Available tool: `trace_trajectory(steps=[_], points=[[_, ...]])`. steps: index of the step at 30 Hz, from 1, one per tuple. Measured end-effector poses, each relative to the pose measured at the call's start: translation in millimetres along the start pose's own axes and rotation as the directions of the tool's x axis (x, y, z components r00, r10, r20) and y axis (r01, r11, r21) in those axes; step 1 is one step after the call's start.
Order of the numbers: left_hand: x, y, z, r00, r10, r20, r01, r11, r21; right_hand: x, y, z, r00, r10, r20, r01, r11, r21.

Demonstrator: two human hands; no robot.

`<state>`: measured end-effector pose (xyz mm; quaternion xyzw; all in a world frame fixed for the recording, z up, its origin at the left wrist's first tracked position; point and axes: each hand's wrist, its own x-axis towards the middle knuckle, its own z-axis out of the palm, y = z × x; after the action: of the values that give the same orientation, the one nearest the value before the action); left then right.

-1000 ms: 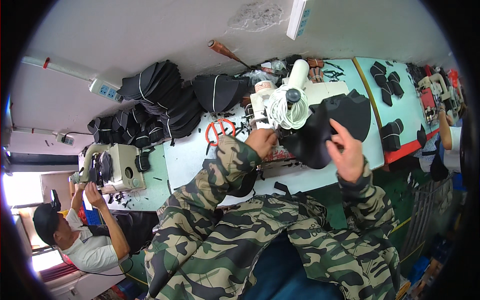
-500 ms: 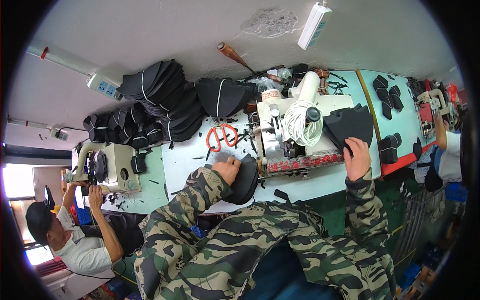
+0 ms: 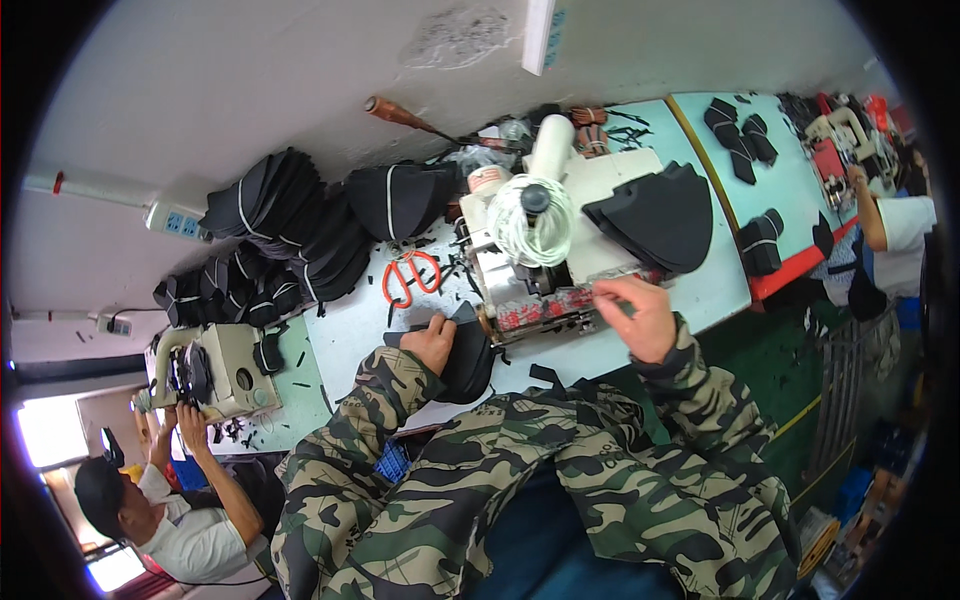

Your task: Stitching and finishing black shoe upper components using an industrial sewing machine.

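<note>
My left hand (image 3: 430, 340) presses a dark curved fabric piece (image 3: 465, 362) against the front left of the white sewing machine (image 3: 545, 245). At the machine's front edge my right hand (image 3: 635, 315) rests with fingers pinched near its red-marked base; what it holds is too small to tell. A fan of black fabric pieces (image 3: 660, 215) lies on the machine's right side. A spool of white cord (image 3: 528, 215) sits on top of the machine. Both my sleeves are camouflage.
Orange-handled scissors (image 3: 410, 278) lie left of the machine. Stacks of black pieces (image 3: 290, 235) line the wall. A person at lower left works at another machine (image 3: 215, 370). More black pieces (image 3: 745, 150) lie on the right table, where a second person (image 3: 895, 225) sits.
My right hand left the black stack and came down to the machine's front edge. My left hand slid left and down with the dark piece. The view shifted.
</note>
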<state>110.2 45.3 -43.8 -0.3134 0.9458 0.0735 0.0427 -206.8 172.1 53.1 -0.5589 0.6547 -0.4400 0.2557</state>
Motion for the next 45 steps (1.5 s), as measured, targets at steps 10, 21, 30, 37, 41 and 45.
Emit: trace_trajectory(steps=[10, 21, 30, 37, 41, 45], points=[[62, 12, -89, 0.772, 0.365, 0.52, 0.232, 0.6, -0.765, -22, 20, 60, 0.893, -0.044, 0.448, -0.168, 0.89, 0.423], [114, -10, -68, 0.937, 0.073, 0.341, 0.146, 0.806, -0.574, -6, 9, 111, 0.754, 0.319, 0.574, -0.656, 0.338, 0.675], [105, 62, -73, 0.997, -0.065, -0.033, 0.049, 0.93, -0.365, 28, 30, 29, 0.914, 0.076, 0.399, -0.201, 0.938, 0.283], [76, 54, -82, 0.966, -0.008, 0.259, 0.218, 0.569, -0.793, 33, 2, -1, 0.989, 0.011, 0.146, -0.027, 0.994, 0.107], [63, 30, -66, 0.715, 0.451, 0.534, 0.586, 0.029, -0.81, 15, -1, 10, 0.999, 0.004, -0.053, 0.002, 0.994, 0.109], [60, 47, -75, 0.814, 0.204, 0.543, 0.562, -0.046, -0.826, 2, 5, 15, 0.977, 0.148, -0.152, -0.118, 0.975, 0.188]])
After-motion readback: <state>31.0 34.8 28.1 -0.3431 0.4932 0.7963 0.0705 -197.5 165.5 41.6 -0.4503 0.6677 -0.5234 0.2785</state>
